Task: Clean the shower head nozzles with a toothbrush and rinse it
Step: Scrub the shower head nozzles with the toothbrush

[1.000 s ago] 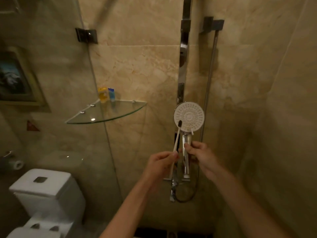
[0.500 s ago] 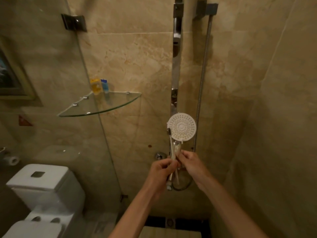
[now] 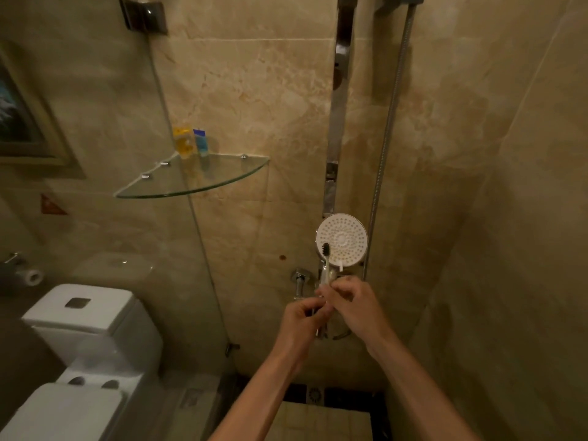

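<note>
From the head view, your left hand [image 3: 300,316] pinches the white toothbrush [image 3: 325,265]; it runs straight up, dark bristles on the round white shower head [image 3: 342,240]. Your right hand [image 3: 353,308] grips the handle below.

Shower head [image 3: 342,239]: white round face, patterned with rings of small dots around a plain centre disc. Toothbrush [image 3: 325,264]: white handle, black bristles. Wall tiles [image 3: 254,90]: beige marble with tan and cream veining; one small reddish-brown spot [image 3: 282,257] on the tile left of the shower head. Slide bar [image 3: 337,122] and hose [image 3: 386,138]: silver chrome. Corner shelf [image 3: 191,183]: clear glass, greenish edge. On it, a yellow bottle [image 3: 182,140] and a blue bottle [image 3: 200,141]. Toilet [image 3: 86,332]: white, grey square button. Floor border [image 3: 299,393]: black tile with a pale pattern.
</note>
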{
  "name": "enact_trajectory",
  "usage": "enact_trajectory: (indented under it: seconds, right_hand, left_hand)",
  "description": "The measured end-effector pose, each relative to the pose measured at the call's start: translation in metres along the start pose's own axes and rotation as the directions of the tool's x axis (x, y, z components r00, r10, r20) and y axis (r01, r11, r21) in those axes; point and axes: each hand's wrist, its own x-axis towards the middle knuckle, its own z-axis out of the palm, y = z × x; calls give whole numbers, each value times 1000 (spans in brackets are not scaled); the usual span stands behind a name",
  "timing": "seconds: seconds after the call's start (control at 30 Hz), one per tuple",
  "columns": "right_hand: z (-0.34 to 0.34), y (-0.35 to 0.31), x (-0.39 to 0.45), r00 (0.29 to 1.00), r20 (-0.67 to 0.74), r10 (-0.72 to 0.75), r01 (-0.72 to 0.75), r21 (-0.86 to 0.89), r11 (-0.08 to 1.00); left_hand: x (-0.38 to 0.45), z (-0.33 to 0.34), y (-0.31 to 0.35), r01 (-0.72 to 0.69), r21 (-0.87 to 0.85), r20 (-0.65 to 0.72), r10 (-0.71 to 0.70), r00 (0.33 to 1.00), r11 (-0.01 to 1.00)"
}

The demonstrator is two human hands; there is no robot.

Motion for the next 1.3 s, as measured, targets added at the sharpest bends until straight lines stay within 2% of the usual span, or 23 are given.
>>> enact_trajectory:
  seconds: [0.13,0.23,0.3,0.37,0.5,0.6,0.77,0.9,0.97,1.1,1.13,1.23,1.3]
  right_hand:
    - [-8,-2,0,989,-81,121,-104,188,977]
    - [-25,2,4,978,8,206,-200,292,935]
    - [-30,10,5,961,92,262,-276,229,934]
    - [-27,24,4,945,138,296,-310,95,946]
    - [-10,50,4,911,198,361,-345,-108,932]
    - [-1,60,11,898,234,373,-323,-228,919]
    - [19,75,28,909,207,362,-298,-286,911]
    - [37,87,30,958,138,253,-176,-416,892]
    - [47,94,18,968,139,211,-133,-429,894]
    - [69,106,-16,924,333,186,-17,-451,892]
    - [69,106,-15,922,339,187,-21,-438,899]
    - [58,102,4,953,206,222,-138,-358,924]
    - [54,102,12,967,127,219,-162,-357,920]
  left_hand:
    - [-5,-10,-6,31,-27,-30,-31,999,999]
    - [-13,-28,-18,124,-74,-94,-131,987,989]
    - [-21,-40,-30,235,-95,-134,-246,960,967]
    - [-30,-49,-42,268,-96,-121,-278,953,959]
    - [-45,-60,-61,361,-319,-93,-408,908,877]
    - [-52,-71,-71,406,-263,-160,-455,876,875]
    - [-63,-83,-81,426,-300,-158,-484,860,854]
    - [-68,-88,-88,454,-249,-231,-508,830,856]
    - [-69,-91,-92,456,-221,-279,-504,817,862]
    - [-75,-96,-98,462,-193,-316,-501,806,866]
    - [-77,-97,-99,463,-185,-315,-499,807,867]
    - [-82,-100,-101,466,-155,-306,-491,815,871]
    - [-83,-101,-100,474,-127,-304,-489,818,871]
